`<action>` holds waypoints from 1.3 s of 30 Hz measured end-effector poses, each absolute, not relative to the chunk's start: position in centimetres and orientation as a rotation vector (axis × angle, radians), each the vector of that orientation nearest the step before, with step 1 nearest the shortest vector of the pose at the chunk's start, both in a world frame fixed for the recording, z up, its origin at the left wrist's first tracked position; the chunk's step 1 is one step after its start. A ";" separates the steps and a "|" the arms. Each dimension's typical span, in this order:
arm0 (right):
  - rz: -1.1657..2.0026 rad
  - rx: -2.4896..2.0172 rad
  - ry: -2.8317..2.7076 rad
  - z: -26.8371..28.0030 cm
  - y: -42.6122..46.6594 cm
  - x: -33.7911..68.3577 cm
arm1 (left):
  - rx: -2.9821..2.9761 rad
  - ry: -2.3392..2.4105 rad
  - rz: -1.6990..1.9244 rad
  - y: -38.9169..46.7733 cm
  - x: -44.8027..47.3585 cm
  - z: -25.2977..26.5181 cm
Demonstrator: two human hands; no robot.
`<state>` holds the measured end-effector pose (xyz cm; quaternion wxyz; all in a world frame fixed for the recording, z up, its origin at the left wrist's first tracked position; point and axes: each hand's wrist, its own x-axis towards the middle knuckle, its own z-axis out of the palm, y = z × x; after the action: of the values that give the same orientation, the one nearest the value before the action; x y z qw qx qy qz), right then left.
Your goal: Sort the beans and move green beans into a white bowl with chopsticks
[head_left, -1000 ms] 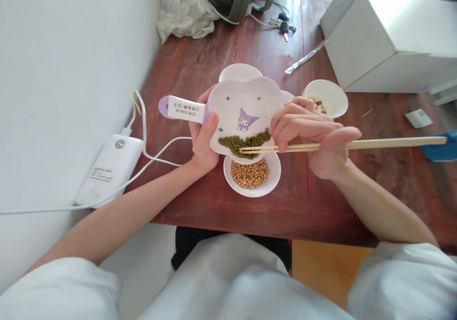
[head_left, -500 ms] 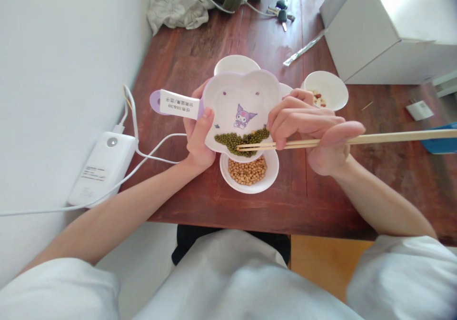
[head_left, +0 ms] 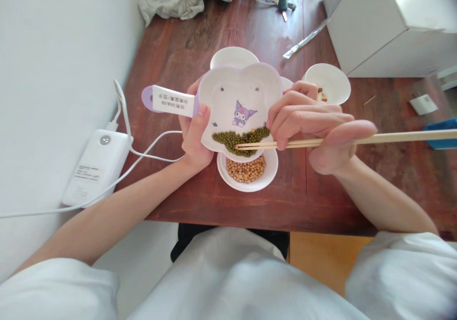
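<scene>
My left hand (head_left: 197, 136) grips a white and purple handled bowl (head_left: 223, 105) with a cartoon figure inside, tilted toward me. Green mung beans (head_left: 228, 139) are gathered along its near edge. In my right hand (head_left: 317, 125) is a pair of wooden chopsticks (head_left: 300, 144); their tips rest among the mung beans, by a small tan bean (head_left: 237, 147). Partly under the held bowl stands a white bowl (head_left: 250, 185) of yellow soybeans (head_left: 246, 170). Behind it, another white bowl (head_left: 233, 55) is mostly covered, its contents hidden.
At right a white bowl (head_left: 333, 84) holds some nuts (head_left: 321, 94). A white box (head_left: 378, 29) stands at the back right. Keys (head_left: 282, 3) and a foil strip (head_left: 305, 41) lie behind. A white power bank (head_left: 98, 167) with cables sits by the left wall.
The view has shifted slightly. Both hands keep their holds, and the chopstick tips stay among the mung beans at nearly the same spot.
</scene>
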<state>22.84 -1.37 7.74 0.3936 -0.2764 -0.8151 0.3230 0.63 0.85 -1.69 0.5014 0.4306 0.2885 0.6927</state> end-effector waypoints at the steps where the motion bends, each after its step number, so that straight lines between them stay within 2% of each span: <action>1: 0.816 -0.699 -2.074 7.7 -1.4 22.8 | 1.055 0.686 1.676 0.9 0.7 -1.7; 33: 0.818 -0.781 -2.038 7.8 -1.8 22.5 | 0.981 0.811 1.649 0.7 0.7 -1.6; 39: 0.810 -0.761 -2.041 7.7 -1.7 22.5 | 0.959 0.692 1.632 0.6 0.9 -1.3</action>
<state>22.54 -1.70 7.74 0.3976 -0.3007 -0.8057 0.3199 0.87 0.56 -1.33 0.5339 0.4023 0.2904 0.6847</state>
